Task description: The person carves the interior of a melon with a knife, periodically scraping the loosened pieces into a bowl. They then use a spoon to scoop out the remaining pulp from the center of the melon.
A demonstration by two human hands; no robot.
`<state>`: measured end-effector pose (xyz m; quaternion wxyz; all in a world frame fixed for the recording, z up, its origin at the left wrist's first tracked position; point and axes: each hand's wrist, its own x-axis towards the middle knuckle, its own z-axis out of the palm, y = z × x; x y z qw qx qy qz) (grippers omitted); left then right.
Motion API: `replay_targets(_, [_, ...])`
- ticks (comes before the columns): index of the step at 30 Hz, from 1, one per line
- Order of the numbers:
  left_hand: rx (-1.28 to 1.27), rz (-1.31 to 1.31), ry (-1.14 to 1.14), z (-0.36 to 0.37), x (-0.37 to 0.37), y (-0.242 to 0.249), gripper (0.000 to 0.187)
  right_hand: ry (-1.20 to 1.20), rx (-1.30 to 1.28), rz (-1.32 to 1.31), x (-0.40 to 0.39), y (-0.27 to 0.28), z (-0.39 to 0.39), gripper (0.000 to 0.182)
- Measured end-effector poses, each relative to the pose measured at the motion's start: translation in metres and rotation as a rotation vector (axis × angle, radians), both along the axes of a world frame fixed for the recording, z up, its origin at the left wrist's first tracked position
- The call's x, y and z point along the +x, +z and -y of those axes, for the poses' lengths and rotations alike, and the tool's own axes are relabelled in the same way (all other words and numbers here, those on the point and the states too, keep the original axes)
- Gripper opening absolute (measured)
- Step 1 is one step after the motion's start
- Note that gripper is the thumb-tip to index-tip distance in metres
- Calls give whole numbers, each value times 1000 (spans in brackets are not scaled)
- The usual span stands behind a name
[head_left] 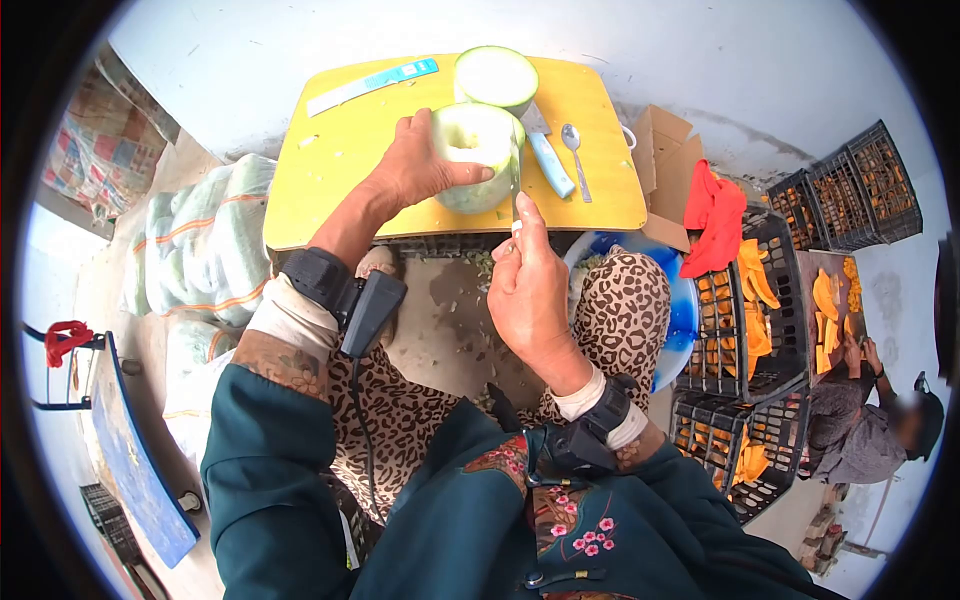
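Observation:
On the yellow table (370, 140), my left hand (425, 162) grips the side and top rim of a pale green melon piece (474, 195) with a hollow in its cut top. My right hand (530, 285) is closed round the handle of a knife, whose blade (516, 170) stands against the melon's right side. Behind it rests another melon piece (496, 78), its white cut face up. To the right lie a blue-handled knife (552, 165) and a metal spoon (577, 160). A long blade with a blue end (375, 85) lies at the back left.
Right of the table are a cardboard box (662, 165), a blue basin (683, 320) and black crates (780, 340) with orange pieces, a red cloth (712, 215) over one. Another person (860, 430) works at the far right. Stuffed sacks (205, 240) stand left.

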<state>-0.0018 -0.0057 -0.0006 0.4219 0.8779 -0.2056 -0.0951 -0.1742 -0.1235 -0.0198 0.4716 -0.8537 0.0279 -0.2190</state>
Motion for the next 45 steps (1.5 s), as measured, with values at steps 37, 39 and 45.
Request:
replay_targets(37, [179,8,-114,-5,-4,15,133,-43,143,-41,-47,-20,62,47])
replay_targets(39, [164,7,-117,-3,-4,14,133,51,256,-116,-47,-6,55,47])
replay_targets(45, [159,-1,-116,-3,-5,13,133,143,248,-119,-36,8,41,46])
